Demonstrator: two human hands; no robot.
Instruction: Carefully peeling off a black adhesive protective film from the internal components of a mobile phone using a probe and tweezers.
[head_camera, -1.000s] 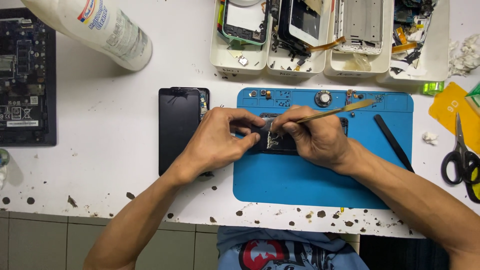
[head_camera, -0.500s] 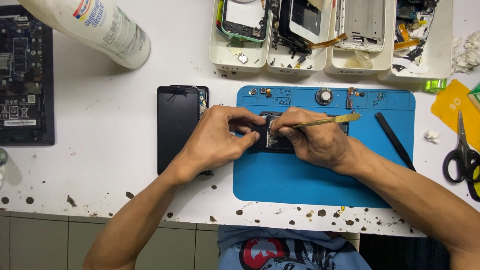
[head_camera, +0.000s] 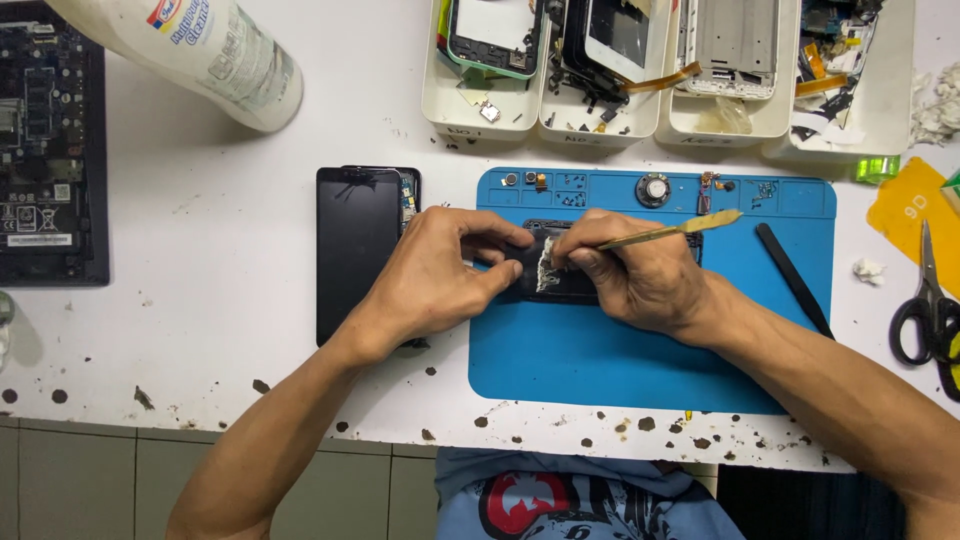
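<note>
Blue silicone repair mat lies on the white counter, and on its upper part sits a dark phone frame, mostly covered by both hands. The left hand is curled around the frame's left end, thumb and forefinger closed on its edge to pin it flat. The right hand is closed in a pen grip on yellow-handled tweezers, whose tips meet a small white wad, cloth or tissue by the look of it, pressed against the frame between the two hands.

Just left of the mat lies a black phone screen panel, face up and touching nothing but the counter. A black spudger rests on the mat's right edge, and black-handled scissors lie further right. White parts trays holding stripped phone bodies line the far edge, and a white cleaner bottle lies tipped at upper left.

Judging from this, the chief risk is the tweezer tips slipping off the wad and scoring the frame, or anything delicate beneath it, if the pressure runs too hard. A loosening left-hand hold would let the frame skate on the mat. Loose screws and small parts along the mat's top row sit close enough to be brushed away by a wrist.
</note>
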